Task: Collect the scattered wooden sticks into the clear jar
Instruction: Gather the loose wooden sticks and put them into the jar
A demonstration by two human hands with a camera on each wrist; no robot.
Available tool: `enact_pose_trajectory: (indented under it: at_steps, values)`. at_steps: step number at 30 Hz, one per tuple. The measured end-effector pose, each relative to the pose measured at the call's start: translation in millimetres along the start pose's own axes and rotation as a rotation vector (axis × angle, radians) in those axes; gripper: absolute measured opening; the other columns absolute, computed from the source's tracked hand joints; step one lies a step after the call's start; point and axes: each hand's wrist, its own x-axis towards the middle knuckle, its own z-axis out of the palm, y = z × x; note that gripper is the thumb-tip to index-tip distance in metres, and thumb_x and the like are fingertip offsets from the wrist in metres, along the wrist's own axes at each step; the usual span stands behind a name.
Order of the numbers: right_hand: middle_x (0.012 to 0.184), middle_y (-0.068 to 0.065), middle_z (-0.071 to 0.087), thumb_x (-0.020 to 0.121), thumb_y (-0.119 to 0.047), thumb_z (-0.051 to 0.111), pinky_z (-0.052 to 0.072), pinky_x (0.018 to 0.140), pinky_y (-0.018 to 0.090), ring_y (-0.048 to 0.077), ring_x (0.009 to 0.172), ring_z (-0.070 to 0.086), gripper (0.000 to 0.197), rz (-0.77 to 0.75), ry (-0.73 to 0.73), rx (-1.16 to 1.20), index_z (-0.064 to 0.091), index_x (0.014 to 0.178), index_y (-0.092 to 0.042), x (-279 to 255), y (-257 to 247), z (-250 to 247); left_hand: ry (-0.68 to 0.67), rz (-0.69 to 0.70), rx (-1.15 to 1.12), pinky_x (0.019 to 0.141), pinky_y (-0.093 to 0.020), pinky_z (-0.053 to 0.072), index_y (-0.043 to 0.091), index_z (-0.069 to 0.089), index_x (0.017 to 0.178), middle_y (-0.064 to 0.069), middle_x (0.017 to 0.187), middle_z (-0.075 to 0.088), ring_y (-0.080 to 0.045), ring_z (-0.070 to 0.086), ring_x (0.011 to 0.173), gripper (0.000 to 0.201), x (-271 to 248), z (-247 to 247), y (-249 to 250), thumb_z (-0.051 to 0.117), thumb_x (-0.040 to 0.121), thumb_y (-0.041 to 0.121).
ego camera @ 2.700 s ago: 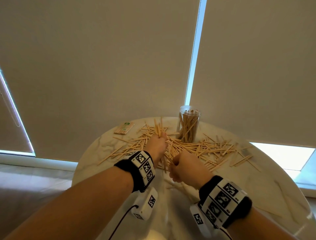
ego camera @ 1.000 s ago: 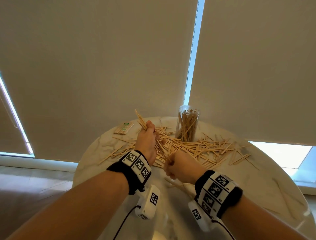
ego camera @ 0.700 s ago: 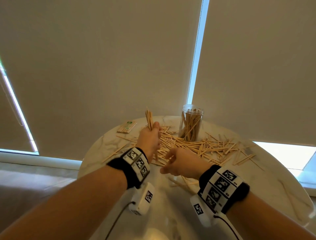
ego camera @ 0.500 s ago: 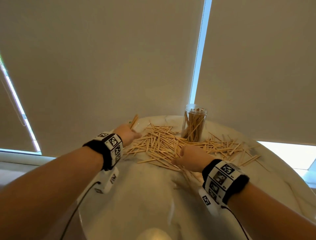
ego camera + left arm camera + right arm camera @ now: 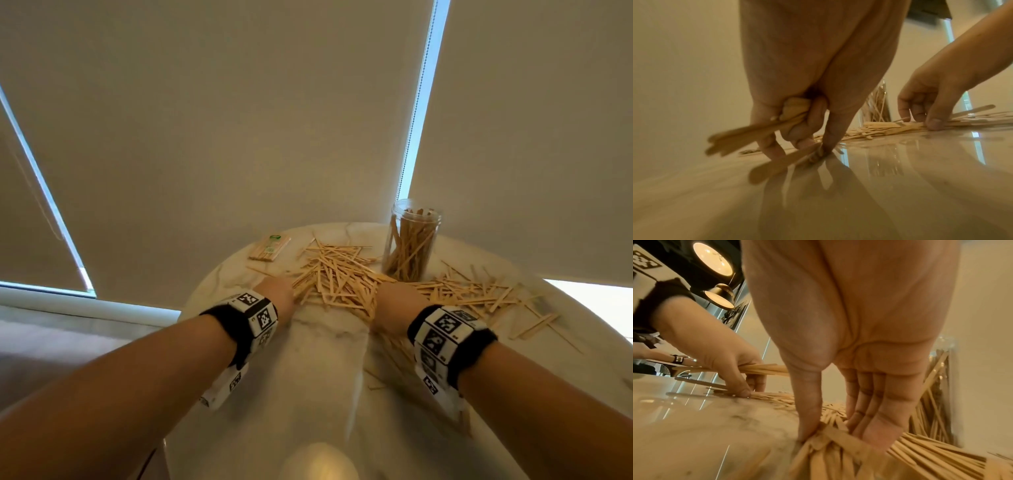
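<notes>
Flat wooden sticks [image 5: 335, 277] lie in a loose heap across the round marble table [image 5: 325, 394]. The clear jar [image 5: 411, 240] stands upright behind the heap, partly filled with sticks. My left hand [image 5: 279, 291] is at the heap's left edge. In the left wrist view its curled fingers hold a bundle of sticks [image 5: 740, 136], while thumb and forefinger pinch another stick [image 5: 781, 162] against the table. My right hand [image 5: 394, 301] is at the heap's near side, in front of the jar. Its thumb and fingers [image 5: 875, 434] pinch a bunch of sticks [image 5: 828, 439].
A small packet of sticks [image 5: 270, 247] lies at the table's back left. More loose sticks [image 5: 479, 291] spread to the right of the jar and under my right wrist. Pale roller blinds [image 5: 239, 120] hang close behind the table's far edge.
My left hand lifted a bundle of sticks, swung out to the left, then came down at the heap's left edge. My right hand unclenched and reached forward into the heap.
</notes>
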Motion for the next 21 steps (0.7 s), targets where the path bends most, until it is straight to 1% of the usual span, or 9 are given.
enact_pose_trajectory:
  at_steps: [4,6,10,13,15,17,18,20,21]
  values:
    - [0.091,0.004,0.062,0.092,-0.031,0.068,0.049,0.072,0.029,0.021,0.083,0.057,0.031,0.027,0.004,0.030,0.069,0.110,-0.006,-3,8,4,-0.016,0.014,0.000,0.070,-0.029,0.045,0.008,0.060,0.097,-0.012,0.105,0.066,-0.029,0.066,0.100,0.013,-5,0,12,0.059,0.097,0.021]
    - [0.085,0.004,0.059,0.094,-0.028,0.064,0.048,0.071,0.028,0.021,0.083,0.057,0.027,0.048,-0.003,0.051,0.068,0.108,-0.005,-5,10,6,-0.041,0.021,0.009,0.072,-0.030,0.046,0.004,0.064,0.106,-0.012,0.107,0.067,-0.028,0.066,0.103,0.023,-11,-2,18,0.060,0.096,0.024]
    - [0.092,0.005,0.058,0.098,-0.024,0.057,0.049,0.076,0.029,0.023,0.088,0.059,0.024,0.046,-0.002,0.035,0.068,0.111,-0.008,-12,8,8,-0.090,0.066,-0.017,0.077,-0.033,0.049,0.003,0.067,0.115,-0.016,0.111,0.068,-0.030,0.066,0.104,0.029,-23,-7,28,0.058,0.098,0.024]
    - [0.093,0.006,0.056,0.101,-0.015,0.049,0.048,0.077,0.030,0.022,0.086,0.055,0.024,0.046,0.017,0.057,0.067,0.112,-0.006,-16,10,8,-0.066,0.012,-0.123,0.057,-0.026,0.041,0.008,0.065,0.097,-0.008,0.086,0.062,-0.022,0.058,0.078,0.024,-24,-10,26,0.054,0.099,0.030]
    - [0.089,0.006,0.056,0.101,-0.012,0.048,0.049,0.076,0.029,0.022,0.084,0.053,0.021,0.074,-0.002,0.092,0.067,0.103,-0.004,-18,16,7,-0.049,-0.026,-0.287,0.050,-0.024,0.039,0.010,0.064,0.085,0.002,0.074,0.066,-0.015,0.058,0.063,0.027,-22,-11,23,0.053,0.098,0.032]
    - [0.077,0.004,0.053,0.100,-0.012,0.048,0.045,0.063,0.025,0.020,0.074,0.052,0.024,0.102,-0.014,0.154,0.059,0.079,-0.008,-22,23,5,-0.061,-0.038,-0.437,0.056,-0.024,0.047,0.011,0.068,0.080,0.000,0.081,0.073,-0.016,0.062,0.064,0.029,-21,-14,21,0.053,0.097,0.029]
    - [0.075,0.003,0.052,0.100,-0.013,0.049,0.041,0.058,0.024,0.018,0.069,0.051,0.027,0.105,-0.023,0.177,0.055,0.073,-0.010,-23,27,4,-0.063,-0.039,-0.492,0.065,-0.027,0.051,0.013,0.068,0.078,-0.003,0.088,0.075,-0.019,0.063,0.070,0.028,-22,-17,21,0.053,0.097,0.028]
    - [0.083,0.005,0.061,0.098,-0.014,0.053,0.040,0.056,0.025,0.018,0.072,0.054,0.019,0.113,-0.045,0.204,0.059,0.080,-0.010,-25,34,1,-0.062,-0.055,-0.586,0.076,-0.033,0.052,0.016,0.066,0.076,-0.006,0.092,0.073,-0.022,0.062,0.077,0.025,-25,-20,24,0.053,0.096,0.026]
    - [0.089,0.007,0.067,0.096,-0.013,0.055,0.043,0.057,0.026,0.020,0.075,0.057,0.014,0.122,-0.052,0.233,0.063,0.085,-0.008,-27,38,-1,-0.056,-0.068,-0.652,0.073,-0.033,0.049,0.014,0.064,0.078,-0.006,0.086,0.069,-0.021,0.060,0.074,0.024,-25,-20,27,0.051,0.096,0.023]
